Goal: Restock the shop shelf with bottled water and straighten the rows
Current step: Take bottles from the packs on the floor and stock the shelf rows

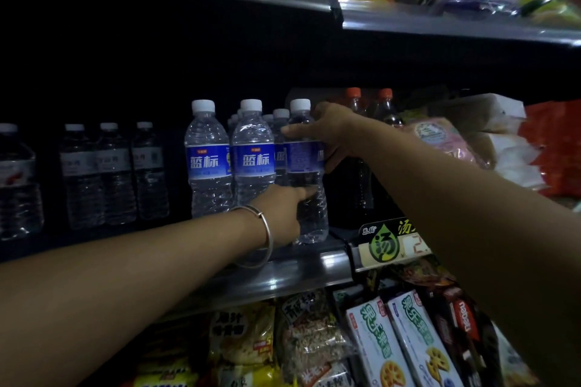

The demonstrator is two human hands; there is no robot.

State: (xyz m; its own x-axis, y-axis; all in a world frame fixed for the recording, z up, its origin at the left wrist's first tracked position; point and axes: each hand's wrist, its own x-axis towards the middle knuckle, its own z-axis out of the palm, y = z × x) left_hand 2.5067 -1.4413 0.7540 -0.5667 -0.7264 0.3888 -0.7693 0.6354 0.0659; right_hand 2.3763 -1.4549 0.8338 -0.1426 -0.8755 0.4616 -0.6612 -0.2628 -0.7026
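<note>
Blue-labelled water bottles with white caps stand in rows on the dark shelf (301,264). The front bottles at the left (209,160) and in the middle (253,160) face forward. The rightmost front bottle (306,166) has its label turned sideways. My right hand (333,132) grips that bottle around its upper body, thumb across the front. My left hand (287,207), with a silver bangle on the wrist, holds the same bottle near its base. More capped bottles stand behind the front ones, mostly hidden.
Grey-labelled water bottles (113,173) line the shelf further left. Dark orange-capped bottles (385,107) and packaged goods (440,135) sit to the right. A green price tag (386,242) hangs on the shelf rail. Snack packets (308,336) fill the shelf below; bagged goods lie on the shelf above.
</note>
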